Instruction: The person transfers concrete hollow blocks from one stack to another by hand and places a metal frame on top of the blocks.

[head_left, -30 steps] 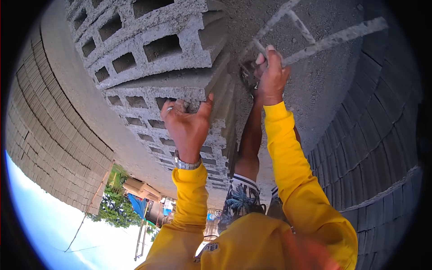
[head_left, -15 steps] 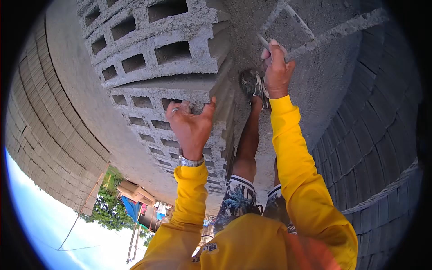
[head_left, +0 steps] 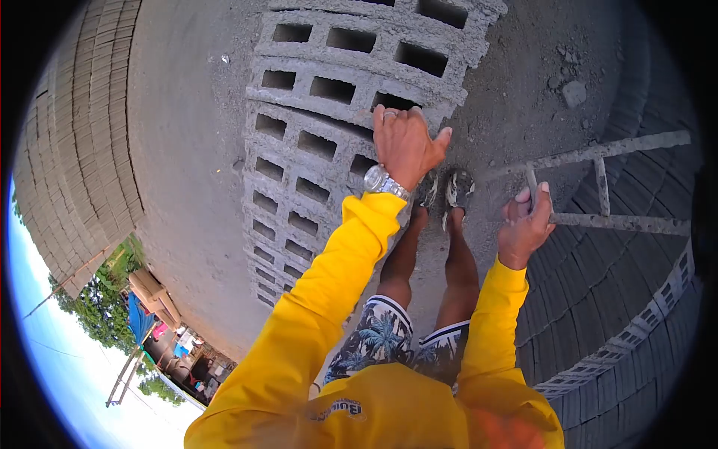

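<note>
Grey hollow concrete blocks (head_left: 333, 90) are stacked in a long row, their rectangular holes facing up. My left hand (head_left: 406, 146), with a ring and a wristwatch, has its fingers bent into a hole of a block near the row's right edge, the thumb out at the side. My right hand (head_left: 526, 224) is closed around a bar at the near end of a cement-crusted metal frame (head_left: 602, 187) with two long rails and cross bars. The frame extends off to the right, apart from the blocks.
More block stacks stand at the far left (head_left: 75, 127) and at the right (head_left: 591, 314). Rubble (head_left: 574, 93) lies on the ground at upper right. My legs and shoes are beside the row. Sheds and trees show at lower left.
The view has shifted. My left hand has moved from one block's hole to another farther along the row. My right hand and the metal frame have swung right, away from the blocks.
</note>
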A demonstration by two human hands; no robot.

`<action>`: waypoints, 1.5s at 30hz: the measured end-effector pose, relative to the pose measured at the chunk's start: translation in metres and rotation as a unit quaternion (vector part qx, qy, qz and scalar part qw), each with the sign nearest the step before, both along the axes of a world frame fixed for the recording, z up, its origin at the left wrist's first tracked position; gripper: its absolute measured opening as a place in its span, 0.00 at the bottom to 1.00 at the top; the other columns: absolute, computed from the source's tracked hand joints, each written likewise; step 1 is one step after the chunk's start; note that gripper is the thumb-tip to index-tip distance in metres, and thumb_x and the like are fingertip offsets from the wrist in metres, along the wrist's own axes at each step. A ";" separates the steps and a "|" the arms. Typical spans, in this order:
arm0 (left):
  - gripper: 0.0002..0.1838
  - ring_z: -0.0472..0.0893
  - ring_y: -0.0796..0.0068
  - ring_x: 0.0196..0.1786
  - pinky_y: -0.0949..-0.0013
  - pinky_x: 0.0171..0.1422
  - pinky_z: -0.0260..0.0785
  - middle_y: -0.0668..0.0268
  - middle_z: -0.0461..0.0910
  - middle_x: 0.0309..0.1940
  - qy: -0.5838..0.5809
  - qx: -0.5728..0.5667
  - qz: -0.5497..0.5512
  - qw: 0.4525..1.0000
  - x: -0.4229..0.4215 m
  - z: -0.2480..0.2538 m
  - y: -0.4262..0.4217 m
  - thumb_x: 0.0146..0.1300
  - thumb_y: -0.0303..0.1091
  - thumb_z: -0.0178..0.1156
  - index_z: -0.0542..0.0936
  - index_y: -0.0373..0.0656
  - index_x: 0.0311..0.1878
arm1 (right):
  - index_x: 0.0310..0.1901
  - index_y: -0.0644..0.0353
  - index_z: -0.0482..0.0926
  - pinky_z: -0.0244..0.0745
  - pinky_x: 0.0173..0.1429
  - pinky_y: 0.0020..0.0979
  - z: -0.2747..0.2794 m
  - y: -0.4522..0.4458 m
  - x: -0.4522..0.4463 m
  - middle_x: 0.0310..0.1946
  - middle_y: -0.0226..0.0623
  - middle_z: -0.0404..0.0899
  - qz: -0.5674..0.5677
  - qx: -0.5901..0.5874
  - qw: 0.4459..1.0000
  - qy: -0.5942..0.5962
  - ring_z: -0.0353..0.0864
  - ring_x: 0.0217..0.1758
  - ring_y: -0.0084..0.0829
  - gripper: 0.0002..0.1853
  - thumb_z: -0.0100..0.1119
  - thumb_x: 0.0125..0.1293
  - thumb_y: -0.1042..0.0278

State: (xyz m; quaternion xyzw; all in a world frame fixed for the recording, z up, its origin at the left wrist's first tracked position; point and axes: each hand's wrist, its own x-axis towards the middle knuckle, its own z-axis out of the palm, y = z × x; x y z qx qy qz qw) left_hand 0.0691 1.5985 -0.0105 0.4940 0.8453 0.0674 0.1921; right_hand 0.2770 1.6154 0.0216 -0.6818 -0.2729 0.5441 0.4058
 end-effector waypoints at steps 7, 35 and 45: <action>0.23 0.82 0.56 0.41 0.60 0.63 0.59 0.50 0.84 0.29 -0.040 -0.038 0.071 0.996 0.008 -0.015 -0.007 0.48 0.52 0.70 0.86 0.36 0.31 | 0.31 0.64 0.74 0.61 0.23 0.24 0.055 0.063 -0.072 0.18 0.29 0.67 0.182 0.181 0.965 0.058 0.61 0.16 0.17 0.20 0.47 0.75 0.57; 0.24 0.74 0.65 0.26 0.62 0.35 0.67 0.54 0.76 0.20 -0.184 -0.089 0.192 0.960 0.005 0.007 0.008 0.49 0.42 0.76 0.75 0.28 0.22 | 0.23 0.58 0.74 0.55 0.24 0.23 -0.117 0.067 0.000 0.13 0.19 0.59 -0.136 -0.139 0.968 0.156 0.56 0.17 0.14 0.22 0.51 0.70 0.51; 0.24 0.63 0.78 0.24 0.69 0.29 0.56 0.71 0.68 0.18 -0.114 -0.121 0.144 0.975 0.005 0.009 0.005 0.50 0.36 0.77 0.68 0.37 0.19 | 0.20 0.61 0.75 0.63 0.35 0.30 -0.183 0.062 -0.068 0.18 0.28 0.72 -0.051 -0.134 0.980 0.140 0.69 0.24 0.25 0.22 0.53 0.69 0.54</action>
